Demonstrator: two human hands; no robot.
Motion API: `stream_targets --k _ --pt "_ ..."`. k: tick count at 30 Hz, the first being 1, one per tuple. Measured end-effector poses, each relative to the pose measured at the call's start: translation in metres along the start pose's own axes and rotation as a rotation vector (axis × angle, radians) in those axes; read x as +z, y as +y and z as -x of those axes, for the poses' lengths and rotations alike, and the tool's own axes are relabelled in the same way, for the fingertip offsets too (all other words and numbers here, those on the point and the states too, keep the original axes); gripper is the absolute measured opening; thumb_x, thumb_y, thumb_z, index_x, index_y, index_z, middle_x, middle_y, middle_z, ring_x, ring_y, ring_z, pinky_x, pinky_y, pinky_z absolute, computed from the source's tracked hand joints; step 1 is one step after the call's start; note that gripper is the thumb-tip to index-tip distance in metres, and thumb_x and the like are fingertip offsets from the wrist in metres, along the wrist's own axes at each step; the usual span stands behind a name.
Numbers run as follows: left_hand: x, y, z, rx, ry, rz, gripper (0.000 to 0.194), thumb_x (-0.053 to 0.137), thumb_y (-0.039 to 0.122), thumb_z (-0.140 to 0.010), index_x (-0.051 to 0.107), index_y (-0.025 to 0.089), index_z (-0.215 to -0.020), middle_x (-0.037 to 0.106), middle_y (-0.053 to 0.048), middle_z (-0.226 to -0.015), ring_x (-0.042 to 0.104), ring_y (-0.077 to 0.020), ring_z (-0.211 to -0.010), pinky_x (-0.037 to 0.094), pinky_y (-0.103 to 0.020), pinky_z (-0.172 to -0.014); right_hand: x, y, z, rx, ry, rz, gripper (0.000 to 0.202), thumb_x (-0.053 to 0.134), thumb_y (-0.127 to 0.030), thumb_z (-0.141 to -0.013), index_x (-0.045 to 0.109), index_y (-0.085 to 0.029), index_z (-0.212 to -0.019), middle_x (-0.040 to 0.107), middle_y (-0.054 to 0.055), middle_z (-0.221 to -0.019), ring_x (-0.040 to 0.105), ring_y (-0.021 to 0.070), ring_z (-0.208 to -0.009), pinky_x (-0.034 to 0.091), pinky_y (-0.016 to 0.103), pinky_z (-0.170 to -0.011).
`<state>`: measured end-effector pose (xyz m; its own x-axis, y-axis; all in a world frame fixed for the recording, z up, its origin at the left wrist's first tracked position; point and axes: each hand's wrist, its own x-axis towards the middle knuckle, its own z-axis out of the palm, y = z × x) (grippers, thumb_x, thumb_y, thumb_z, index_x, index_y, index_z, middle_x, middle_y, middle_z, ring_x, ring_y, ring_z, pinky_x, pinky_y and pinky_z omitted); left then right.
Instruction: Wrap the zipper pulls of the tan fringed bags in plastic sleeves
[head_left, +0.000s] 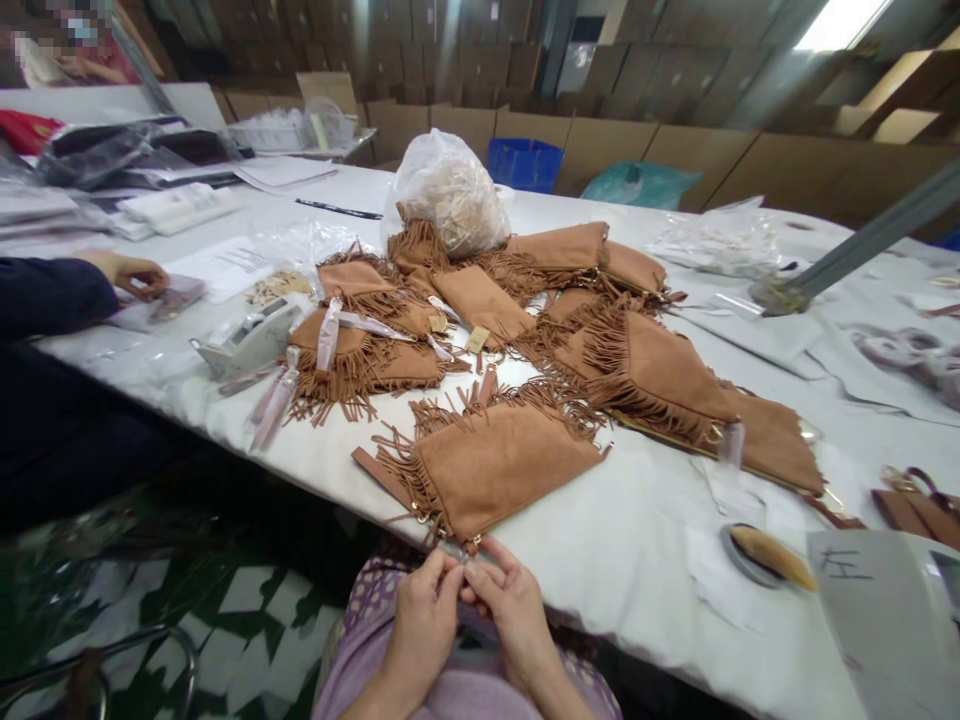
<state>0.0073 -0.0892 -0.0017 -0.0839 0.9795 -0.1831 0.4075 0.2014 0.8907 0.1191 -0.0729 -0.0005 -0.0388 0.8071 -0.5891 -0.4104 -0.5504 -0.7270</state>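
Observation:
A tan fringed pouch [502,460] lies flat at the table's near edge, its metal-ringed corner pointing toward my hands. Just below that corner, my left hand [426,610] pinches something small that I cannot make out. My right hand [508,600] meets it fingertip to fingertip, also closed on something too small to tell. A tan strap [382,477] extends from the pouch's left side. Behind it are more fringed pouches, one pile at the left [360,345] and another at the right [667,370], some with wrapped pulls or tags.
A co-worker's hand [139,275] rests over small items at the left. A tape dispenser [251,335] stands nearby. A stuffed plastic bag [450,190] sits behind the pouches. At the right are a brush [772,558], a metal pole [870,240] and a grey sheet [885,610].

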Motion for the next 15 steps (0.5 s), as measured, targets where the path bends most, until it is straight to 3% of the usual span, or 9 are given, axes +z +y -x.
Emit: stream_targets --k 7,12,15 --pt "0.008 0.002 0.001 -0.283 -0.020 0.389 0.037 0.054 0.052 -0.079 0.054 0.016 -0.069 0.058 0.001 -0.051 0.045 -0.0086 -0.033 0.035 -0.019 -0.037 -0.003 0.010 -0.005 0.024 -0.013 -0.198 0.072 0.083 -0.030 -0.056 0.047 -0.015 -0.117 0.056 -0.006 -0.051 0.045 0.0070 -0.042 0.028 0.017 -0.041" --pt "0.010 0.000 -0.001 -0.493 -0.148 0.736 0.044 0.067 0.056 -0.068 0.055 0.014 -0.069 0.058 0.001 -0.054 0.044 -0.0062 -0.036 0.039 -0.018 -0.039 -0.004 0.009 -0.006 0.037 -0.042 -0.178 0.071 0.081 -0.035 -0.059 0.044 -0.016 -0.116 0.052 -0.009 -0.046 0.041 0.0068 -0.037 0.029 0.017 -0.038" --pt "0.011 -0.003 -0.002 -0.435 -0.146 0.780 0.041 0.069 0.048 -0.070 0.059 0.014 -0.089 0.063 0.000 -0.061 0.052 -0.0096 -0.045 0.045 -0.021 -0.047 -0.004 0.006 -0.006 0.007 -0.049 -0.119 0.068 0.081 -0.037 -0.058 0.044 -0.016 -0.111 0.051 -0.010 -0.044 0.039 0.0068 -0.035 0.033 0.019 -0.039"
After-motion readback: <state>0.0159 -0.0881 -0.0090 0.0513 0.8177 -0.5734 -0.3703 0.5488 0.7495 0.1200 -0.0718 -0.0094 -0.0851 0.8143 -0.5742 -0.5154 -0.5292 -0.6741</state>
